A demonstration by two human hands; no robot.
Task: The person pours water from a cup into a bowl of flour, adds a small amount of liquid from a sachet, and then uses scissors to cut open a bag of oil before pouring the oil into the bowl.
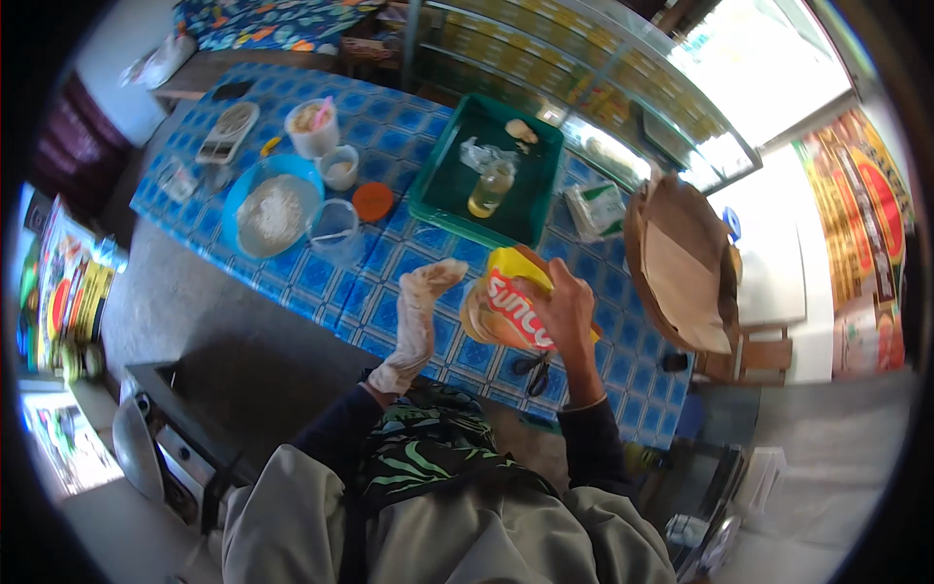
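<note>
My right hand (pixel 566 302) is closed around the top of a yellow and red cooking oil pouch (pixel 516 310), holding it tilted above the table's near edge. Golden liquid shows through its clear left part. Left of the pouch, my left hand (pixel 428 282), in a thin whitish glove, reaches out with fingers stretched towards it and nothing visible in them. A small gap separates the two. Black-handled scissors (pixel 534 370) lie just below the pouch. Beyond it, a green tray (pixel 428 216) holds a glass jar (pixel 491 190) with yellow liquid, a crumpled plastic bag (pixel 484 154) and a pale lump (pixel 520 129).
On the blue checked tablecloth (pixel 384 321) stand a blue bowl (pixel 233 229) of white powder, a clear jug (pixel 334 234), an orange lid (pixel 373 201), white tubs (pixel 313 136) and a scale (pixel 230 134). A round woven basket (pixel 642 243) leans at right; behind is a glass display case (pixel 574 54).
</note>
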